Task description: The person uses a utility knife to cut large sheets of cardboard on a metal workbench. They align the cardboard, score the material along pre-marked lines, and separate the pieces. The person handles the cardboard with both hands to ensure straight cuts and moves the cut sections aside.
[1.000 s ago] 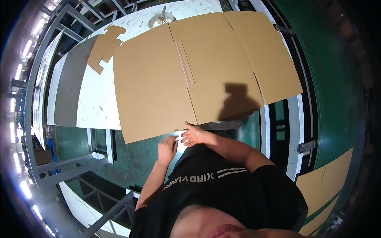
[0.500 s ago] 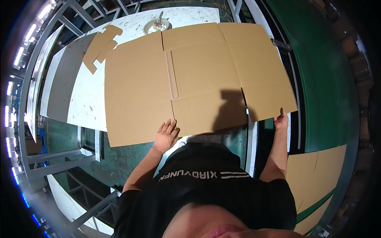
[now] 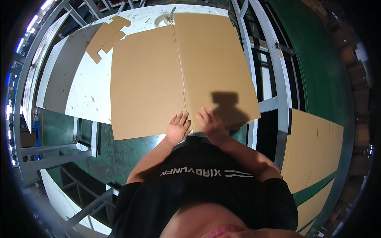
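Cardboard sheet (image 3: 147,79) on white table (image 3: 93,85) | bowl (image 3: 157,21) behind, scrap (image 3: 106,37) leftward | left grip (image 3: 177,127), right grip (image 3: 212,125): both unclenched

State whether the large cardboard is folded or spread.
Partly folded: the right panel doubled over, its free edge along the middle; the left panel flat.

A white table (image 3: 90,89) bears a bowl (image 3: 157,20) holding a spoon (image 3: 172,13).

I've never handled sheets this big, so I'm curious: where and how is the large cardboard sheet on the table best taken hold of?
I'd probably grip the large cardboard sheet by its near edge, left of the left hand, coming from the near side and pinching above and below: that thin edge juts past the white table, leaving room underneath.
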A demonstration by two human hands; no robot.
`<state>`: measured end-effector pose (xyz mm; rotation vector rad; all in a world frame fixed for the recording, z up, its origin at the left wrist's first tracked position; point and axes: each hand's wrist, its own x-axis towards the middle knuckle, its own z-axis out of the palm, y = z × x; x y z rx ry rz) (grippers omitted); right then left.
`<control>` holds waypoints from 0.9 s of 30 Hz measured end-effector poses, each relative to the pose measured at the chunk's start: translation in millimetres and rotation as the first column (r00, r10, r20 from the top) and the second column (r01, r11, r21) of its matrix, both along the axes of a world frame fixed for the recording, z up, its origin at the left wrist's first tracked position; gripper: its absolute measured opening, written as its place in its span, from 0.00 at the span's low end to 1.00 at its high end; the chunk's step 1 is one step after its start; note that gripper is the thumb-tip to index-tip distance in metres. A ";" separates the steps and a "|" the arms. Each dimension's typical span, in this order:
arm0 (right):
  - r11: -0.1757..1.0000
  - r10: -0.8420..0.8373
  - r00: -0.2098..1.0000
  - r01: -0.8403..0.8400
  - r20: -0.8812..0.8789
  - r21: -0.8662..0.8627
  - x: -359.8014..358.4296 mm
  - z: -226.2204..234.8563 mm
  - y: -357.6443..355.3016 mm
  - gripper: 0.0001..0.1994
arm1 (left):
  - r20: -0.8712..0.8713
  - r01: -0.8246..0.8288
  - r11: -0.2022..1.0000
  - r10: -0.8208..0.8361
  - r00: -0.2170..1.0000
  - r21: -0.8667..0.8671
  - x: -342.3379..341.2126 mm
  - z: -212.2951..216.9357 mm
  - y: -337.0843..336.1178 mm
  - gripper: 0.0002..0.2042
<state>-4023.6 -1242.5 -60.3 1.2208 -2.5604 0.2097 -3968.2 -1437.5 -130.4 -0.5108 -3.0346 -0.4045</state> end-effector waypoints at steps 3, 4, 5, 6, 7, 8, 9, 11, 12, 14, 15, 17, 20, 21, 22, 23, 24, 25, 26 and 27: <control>0.985 -0.044 0.997 0.055 -0.069 0.166 17.1 -66.5 -18.6 0.18 | 0.004 0.045 0.999 -0.045 0.999 0.005 8.2 -6.5 -7.3 0.19; 0.984 -0.059 0.995 0.071 -0.078 0.163 22.7 -85.7 -19.1 0.17 | -0.013 0.053 0.998 -0.053 0.999 0.026 10.9 -10.9 -11.0 0.20; 0.984 -0.068 0.994 0.081 -0.086 0.160 26.0 -90.8 -21.2 0.17 | -0.028 0.054 0.997 -0.053 0.998 0.046 13.6 -14.0 -13.8 0.20; 0.984 -0.067 0.995 0.078 -0.067 0.162 27.3 -95.4 -21.2 0.18 | -0.044 0.057 0.996 -0.054 0.998 0.068 15.1 -16.6 -16.9 0.20; 0.983 -0.068 0.997 0.075 -0.047 0.165 27.1 -99.4 -20.3 0.19 | -0.041 0.072 0.994 -0.069 0.997 0.084 14.2 -18.9 -21.7 0.23; 0.982 -0.072 0.997 0.075 -0.025 0.172 26.8 -95.3 -20.1 0.20 | -0.002 0.065 0.980 -0.066 0.998 0.188 13.1 -17.0 -26.9 0.24; 0.984 -0.063 0.995 0.049 0.079 0.173 26.4 -90.4 -18.9 0.21 | 0.037 0.053 0.955 -0.067 0.997 0.290 10.9 -15.6 -33.6 0.25; 0.986 -0.046 0.957 -0.002 0.285 0.167 23.2 -71.5 -12.0 0.23 | 0.063 0.012 0.887 -0.047 0.997 0.462 1.5 -17.6 -54.2 0.29; 0.995 -0.078 0.933 0.050 0.351 0.087 16.3 -62.5 -8.7 0.24 | -0.022 -0.148 0.909 0.170 0.985 0.389 -7.6 -22.6 -71.8 0.28; 0.984 -0.123 0.870 0.170 0.478 -0.055 -11.0 -50.9 4.6 0.27 | -0.059 -0.506 0.769 0.570 0.819 0.391 -38.1 -42.0 -128.5 0.27; 0.950 -0.221 0.866 0.296 0.449 -0.103 -36.6 -61.7 16.7 0.27 | 0.048 -0.638 0.725 0.650 0.758 0.258 -56.6 -47.0 -174.8 0.27; 0.843 -0.466 0.812 0.528 0.351 -0.103 -102.6 -75.3 36.4 0.29 | -0.200 -0.874 0.481 0.865 0.461 0.064 -81.1 -61.9 -252.2 0.29; 0.695 -0.696 0.689 0.717 0.200 -0.052 -204.6 -91.0 65.0 0.33 | 0.211 -0.950 0.300 0.926 0.313 0.090 -112.4 -56.3 -353.1 0.30; 0.676 -0.701 0.689 0.724 0.185 -0.137 -236.9 -103.1 77.5 0.33 | 0.245 -0.945 0.267 0.919 0.308 0.189 -125.3 -57.5 -366.3 0.29; 0.655 -0.701 0.691 0.721 0.176 -0.224 -268.3 -116.6 86.8 0.32 | 0.170 -0.964 0.220 0.955 0.244 0.147 -131.2 -60.3 -384.7 0.29; 0.600 -0.584 0.674 0.734 0.453 -0.319 -297.0 -124.6 103.0 0.30 | 0.212 -0.973 0.197 0.953 0.218 0.119 -144.9 -53.2 -386.7 0.29; 0.516 -0.393 0.622 0.759 0.677 -0.398 -324.3 -127.8 115.7 0.28 | 0.249 -0.981 0.170 0.950 0.188 0.092 -156.9 -43.3 -388.8 0.29; 0.464 -0.494 0.584 0.804 0.645 -0.373 -347.4 -131.9 120.4 0.24 | 0.328 -0.988 0.076 0.937 0.118 0.137 -156.6 -45.0 -410.5 0.28; 0.401 -0.605 0.527 0.850 0.597 -0.342 -364.4 -134.1 130.6 0.22 | 0.496 -0.993 -0.002 0.867 0.056 0.115 -171.1 -35.5 -415.0 0.29; 0.344 -0.405 0.445 0.884 0.799 -0.317 -382.3 -131.7 138.1 0.21 | 0.636 -0.948 -0.028 0.748 0.190 0.316 -172.5 -36.2 -422.4 0.31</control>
